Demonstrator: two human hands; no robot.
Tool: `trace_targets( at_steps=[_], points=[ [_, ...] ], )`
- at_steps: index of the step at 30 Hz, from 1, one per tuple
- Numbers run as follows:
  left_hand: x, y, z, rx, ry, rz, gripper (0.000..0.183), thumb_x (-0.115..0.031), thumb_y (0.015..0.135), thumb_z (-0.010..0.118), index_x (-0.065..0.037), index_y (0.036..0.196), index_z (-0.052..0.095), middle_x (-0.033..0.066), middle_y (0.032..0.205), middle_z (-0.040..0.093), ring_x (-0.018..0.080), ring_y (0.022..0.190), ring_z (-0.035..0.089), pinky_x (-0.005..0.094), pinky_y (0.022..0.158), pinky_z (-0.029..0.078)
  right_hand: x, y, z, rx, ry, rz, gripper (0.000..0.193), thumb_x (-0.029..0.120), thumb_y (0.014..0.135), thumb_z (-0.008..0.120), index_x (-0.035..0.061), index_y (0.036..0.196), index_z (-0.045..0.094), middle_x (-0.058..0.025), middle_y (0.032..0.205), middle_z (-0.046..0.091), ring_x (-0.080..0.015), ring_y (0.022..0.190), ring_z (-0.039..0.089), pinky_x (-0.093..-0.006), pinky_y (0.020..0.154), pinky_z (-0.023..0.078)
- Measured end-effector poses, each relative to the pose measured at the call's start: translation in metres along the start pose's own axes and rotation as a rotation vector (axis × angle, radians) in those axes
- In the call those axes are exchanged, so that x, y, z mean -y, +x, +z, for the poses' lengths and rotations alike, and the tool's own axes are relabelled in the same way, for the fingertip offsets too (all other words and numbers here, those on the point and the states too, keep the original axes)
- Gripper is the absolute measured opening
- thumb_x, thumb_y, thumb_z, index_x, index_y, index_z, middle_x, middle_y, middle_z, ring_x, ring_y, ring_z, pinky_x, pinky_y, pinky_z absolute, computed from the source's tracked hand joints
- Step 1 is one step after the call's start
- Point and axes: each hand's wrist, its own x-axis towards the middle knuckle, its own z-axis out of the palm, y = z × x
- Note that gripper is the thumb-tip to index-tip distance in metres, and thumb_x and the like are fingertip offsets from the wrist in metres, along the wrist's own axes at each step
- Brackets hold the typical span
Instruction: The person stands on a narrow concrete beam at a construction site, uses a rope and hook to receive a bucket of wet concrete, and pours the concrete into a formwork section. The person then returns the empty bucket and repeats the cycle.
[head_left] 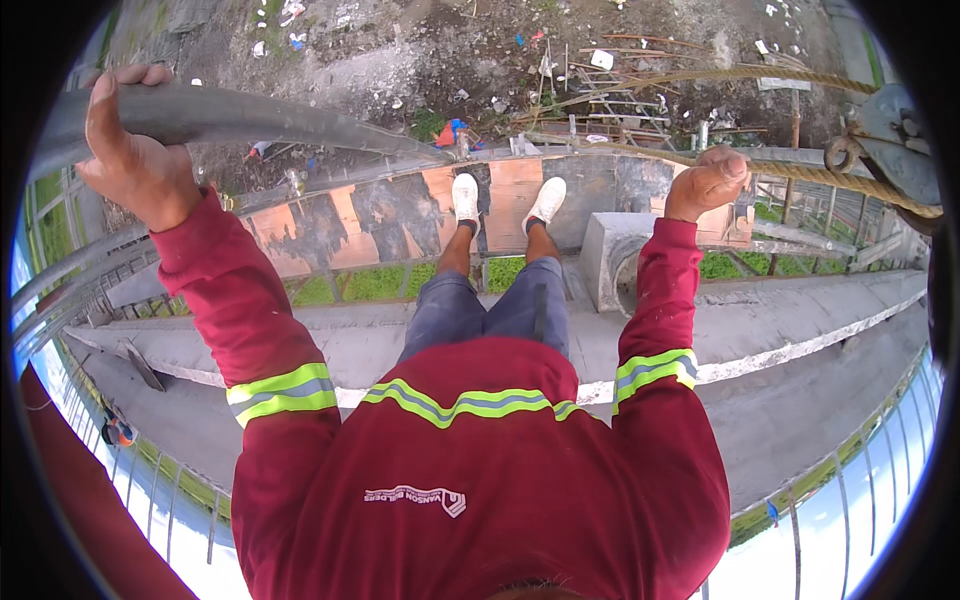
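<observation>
At the upper left, a thick grey metal pipe (265, 116) slants across the view. My left hand (143, 155) is wrapped around it, the thumb lying along the near side and the fingertips showing above. My right hand (708, 184) is closed in a fist on a tan braided rope (815, 178), which runs right to a grey pulley block (888, 135). A second length of rope (740, 75) passes above that hand and also leads to the pulley. Both arms are stretched out, far apart.
Both white shoes stand on a narrow plank walkway (365, 222) with worn patches. A concrete block with a round hole (608, 262) sits by my right leg. Below lies rubble ground with scrap timber (630, 100). Scaffold bars (75, 265) rise at left; a concrete ledge (790, 325) runs behind.
</observation>
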Motion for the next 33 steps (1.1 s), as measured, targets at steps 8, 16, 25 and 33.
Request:
trace_targets(
  at_steps=[8, 16, 25, 33],
  points=[
    [-0.001, -0.003, 0.013, 0.001, -0.067, 0.010, 0.025, -0.009, 0.086, 0.065, 0.009, 0.102, 0.059, 0.0150, 0.080, 0.066, 0.0230, 0.070, 0.066, 0.0350, 0.066, 0.054, -0.009, -0.072, 0.012, 0.688, -0.040, 0.312, 0.033, 0.035, 0.097, 0.063, 0.0020, 0.097, 0.058, -0.0107, 0.085, 0.066, -0.0251, 0.082, 0.065, -0.0391, 0.080, 0.049],
    [0.001, 0.002, 0.015, -0.042, -0.040, 0.074, 0.025, -0.013, 0.083, 0.070, 0.007, 0.096, 0.061, 0.0170, 0.079, 0.066, 0.0253, 0.067, 0.065, 0.0348, 0.065, 0.054, 0.149, 0.088, -0.025, 0.010, 0.528, 0.154, 0.052, 0.055, 0.099, 0.049, 0.0046, 0.084, 0.050, -0.0012, 0.068, 0.042, -0.0110, 0.058, 0.038, -0.0272, 0.055, 0.034],
    [-0.005, -0.003, 0.018, -0.074, -0.059, 0.001, 0.034, -0.013, 0.082, 0.071, 0.008, 0.104, 0.057, 0.0165, 0.078, 0.064, 0.0243, 0.069, 0.063, 0.0354, 0.066, 0.053, -0.065, -0.102, 0.030, 0.290, -0.295, 0.256, 0.055, 0.049, 0.103, 0.035, 0.0003, 0.089, 0.055, -0.0211, 0.073, 0.056, -0.0405, 0.069, 0.053, -0.0464, 0.066, 0.043],
    [0.000, 0.001, 0.016, 0.025, 0.001, 0.071, 0.033, -0.015, 0.084, 0.069, 0.006, 0.105, 0.056, 0.0135, 0.079, 0.064, 0.0225, 0.068, 0.063, 0.0335, 0.067, 0.052, 0.050, 0.059, -0.010, 0.170, 0.662, 0.206, 0.026, 0.027, 0.097, 0.064, 0.0038, 0.097, 0.054, -0.0018, 0.079, 0.052, -0.0115, 0.074, 0.050, -0.0281, 0.074, 0.045]
  ],
)
